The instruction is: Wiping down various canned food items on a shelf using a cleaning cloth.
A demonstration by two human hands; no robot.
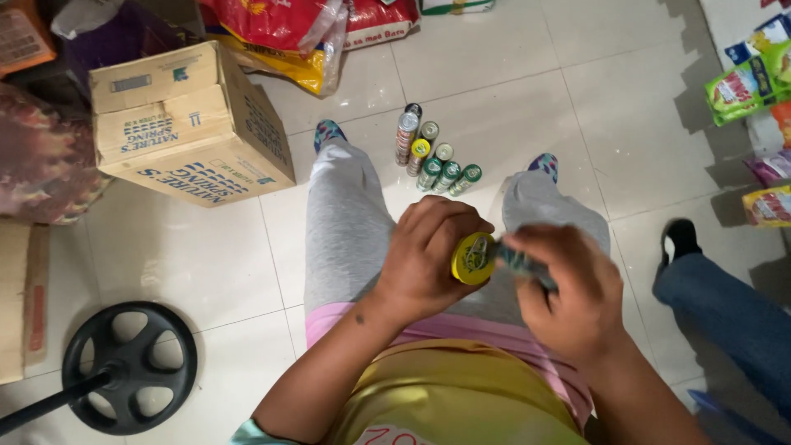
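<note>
Over lap: left hand (427, 257) + right hand (568, 288) both clasp yellow-capped tube (494, 259); contents unseen.

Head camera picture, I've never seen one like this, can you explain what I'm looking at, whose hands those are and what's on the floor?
This single picture comes from a camera worn on a person's head, looking straight down, so you see their own arms, grey trousers and socked feet. There is no machine, only bare hands. The left hand grips a small can with a yellow lid, and the right hand is at its other end, blurred. On the white tiled floor, between the feet, stands a cluster of similar cans. To the left are a cardboard box and the round black base of a stand. Colourful packets lie at the right edge. The blue-trousered leg at right belongs to another person.
</note>
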